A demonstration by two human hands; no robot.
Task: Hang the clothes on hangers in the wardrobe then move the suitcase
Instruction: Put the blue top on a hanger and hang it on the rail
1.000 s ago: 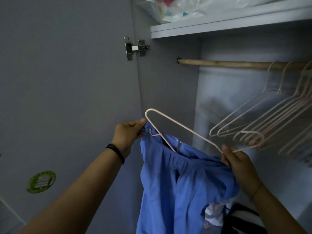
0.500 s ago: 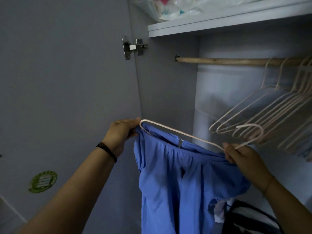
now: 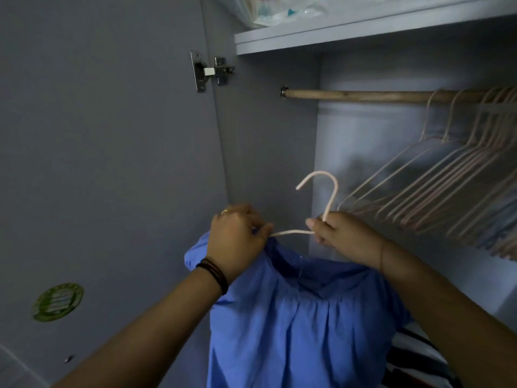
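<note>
Grip status: the left grip (image 3: 237, 242) pinches the collar edge of the blue garment (image 3: 293, 317) against one wire arm of the hanger (image 3: 291, 233), and the right grip (image 3: 347, 239) is clenched round that hanger at the base of its hook (image 3: 321, 175). Largest item, the wardrobe (image 3: 265, 149), stands open with its door (image 3: 98, 163) swung to the left. The loaded hanger is held in front of the opening, below the wooden rail (image 3: 349, 95) and left of the row of empty hangers (image 3: 447, 186), touching neither. Draped over the wire, the blue garment hangs down between the forearms. It is judged light, soft and limp, so it may slide off thin smooth wire if the hanger tilts; carry it by the hanger, not by the cloth. On its left part the wooden rail is bare, a likely seat for the hook. Thin and pale, the hanger is judged light and slightly springy; hold it at the neck and keep its arms level. Above the fingers the hook stands upright, opening leftward.
</note>
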